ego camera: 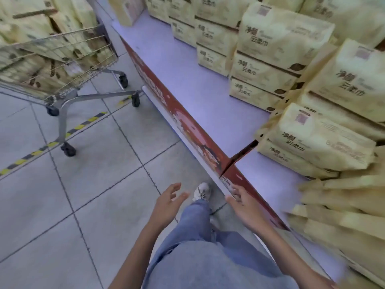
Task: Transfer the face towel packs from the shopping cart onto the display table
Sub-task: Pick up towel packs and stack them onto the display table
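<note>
A wire shopping cart (62, 59) stands at the upper left, loaded with several cream-yellow face towel packs (33, 30). The display table (187, 76), with a pale white top and a red printed front panel, runs diagonally from the top centre to the lower right. Stacks of the same packs (277, 40) fill its far and right side. My left hand (168, 202) hangs empty over the floor with its fingers spread. My right hand (243, 202) is empty too, fingers apart, just in front of the table's front edge. Both hands are far from the cart.
The floor is grey tile with a yellow-black striped tape line (52, 142) running under the cart. My leg in blue jeans (198, 236) and a white shoe (202, 190) stand close to the table's base. More packs (343, 215) crowd the near right end.
</note>
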A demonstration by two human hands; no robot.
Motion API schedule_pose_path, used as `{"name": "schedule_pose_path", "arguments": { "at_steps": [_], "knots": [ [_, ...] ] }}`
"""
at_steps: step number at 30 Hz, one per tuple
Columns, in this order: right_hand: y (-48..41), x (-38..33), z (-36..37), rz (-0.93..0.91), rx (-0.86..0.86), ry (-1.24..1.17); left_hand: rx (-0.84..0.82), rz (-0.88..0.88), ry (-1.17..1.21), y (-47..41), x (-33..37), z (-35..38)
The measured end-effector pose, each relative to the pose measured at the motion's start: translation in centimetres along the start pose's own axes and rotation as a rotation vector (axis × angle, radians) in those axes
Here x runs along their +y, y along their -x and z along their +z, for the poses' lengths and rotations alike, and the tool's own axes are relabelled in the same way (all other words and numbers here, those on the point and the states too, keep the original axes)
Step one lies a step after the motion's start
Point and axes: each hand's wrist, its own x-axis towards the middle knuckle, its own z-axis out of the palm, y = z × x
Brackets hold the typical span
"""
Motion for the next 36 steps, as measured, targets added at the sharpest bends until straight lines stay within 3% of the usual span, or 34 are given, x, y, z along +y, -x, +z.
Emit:
{"name": "schedule_pose_path", "arguments": {
  "at_steps": [9, 16, 36],
  "knots": [
    [-2.4, -6.4, 8.0, -0.181, -0.297, 0.238, 0.311, -0.245, 0.3, 5.8, -9.0, -4.7],
    [-6.9, -13.8, 14.8, -0.277, -0.418, 0.376, 0.461, -0.324, 0.477, 3.8, -11.4, -9.8],
    [-22.3, -31.2, 22.9, -0.241, -0.385, 0.317, 0.42, -0.113, 0.444, -17.5, -2.8, -33.0]
  ]
}}
